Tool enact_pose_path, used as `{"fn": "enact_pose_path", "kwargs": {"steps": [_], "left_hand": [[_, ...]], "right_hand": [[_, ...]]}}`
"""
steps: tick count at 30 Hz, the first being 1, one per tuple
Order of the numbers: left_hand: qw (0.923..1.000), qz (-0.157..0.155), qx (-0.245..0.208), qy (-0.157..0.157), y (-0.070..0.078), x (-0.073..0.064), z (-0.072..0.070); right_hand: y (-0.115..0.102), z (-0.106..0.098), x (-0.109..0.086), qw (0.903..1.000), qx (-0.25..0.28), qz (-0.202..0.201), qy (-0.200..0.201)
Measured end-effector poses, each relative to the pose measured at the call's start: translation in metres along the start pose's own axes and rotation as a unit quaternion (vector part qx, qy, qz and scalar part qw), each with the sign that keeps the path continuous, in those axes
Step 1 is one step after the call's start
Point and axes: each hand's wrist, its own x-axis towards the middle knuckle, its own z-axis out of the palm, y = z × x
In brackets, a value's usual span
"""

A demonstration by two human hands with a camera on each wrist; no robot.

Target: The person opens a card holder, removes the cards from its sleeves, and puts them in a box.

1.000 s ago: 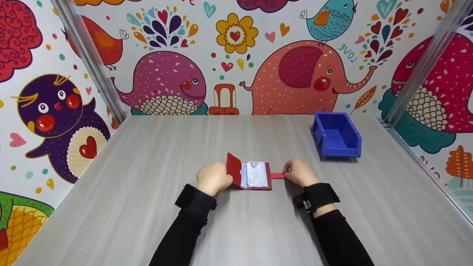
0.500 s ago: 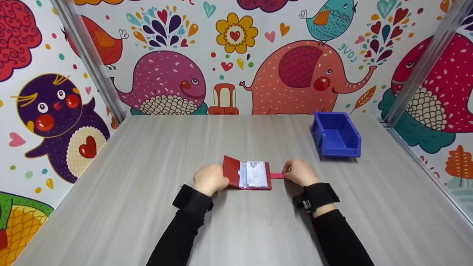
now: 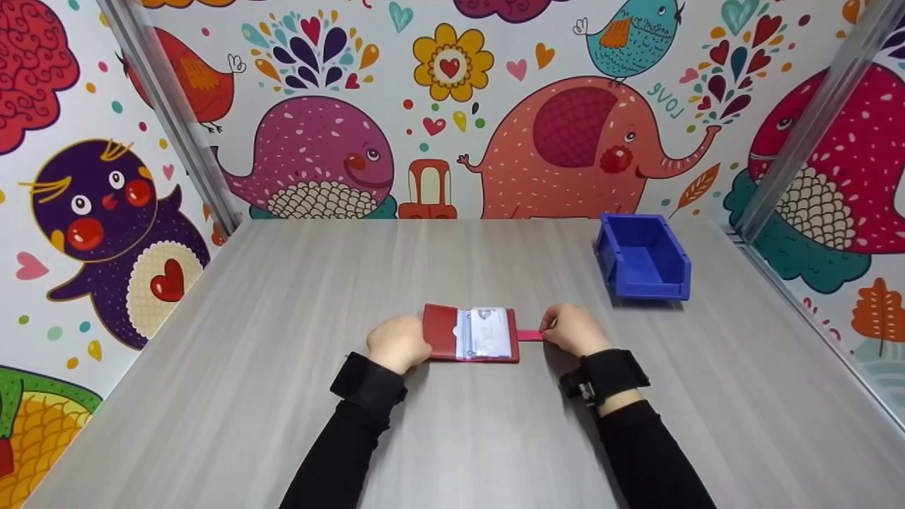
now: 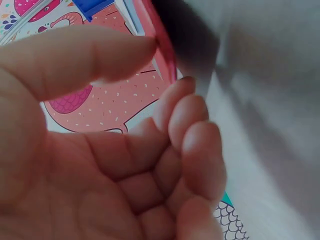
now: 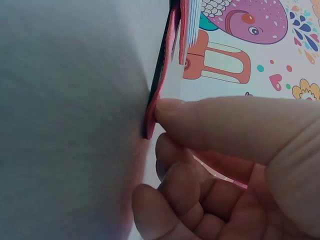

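A red card holder (image 3: pixel 442 332) lies opened out on the table, with clear card sleeves (image 3: pixel 490 332) on its right half. My left hand (image 3: pixel 397 343) pinches the edge of its left cover. In the left wrist view the thumb (image 4: pixel 115 55) rests on the cover's inner face, with a fingertip at the edge. From the holder's right side sticks out a pink-red closing strap (image 3: pixel 530 336). Its end is pinched by my right hand (image 3: pixel 574 330); the right wrist view has the thumb (image 5: pixel 215 120) on top of the strap and the other fingers curled below.
A blue plastic bin (image 3: pixel 647 261) stands at the back right of the grey table (image 3: pixel 318 283). Walls with cartoon animals and metal posts (image 3: pixel 173 120) enclose the table at the back and sides.
The left cover, tilted up one second ago, has been lowered to the left and now lies nearly flat. My left hand moved slightly left with it. My right hand stayed put.
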Motion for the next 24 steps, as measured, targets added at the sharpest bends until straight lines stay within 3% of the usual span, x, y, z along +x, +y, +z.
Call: {"fn": "enact_pose_path", "kwargs": {"steps": [24], "left_hand": [[0.9993, 0.016, 0.014, 0.031, 0.0021, 0.0008, 0.0083]], "right_hand": [[-0.0014, -0.0003, -0.0015, 0.9999, -0.003, -0.014, 0.01]]}}
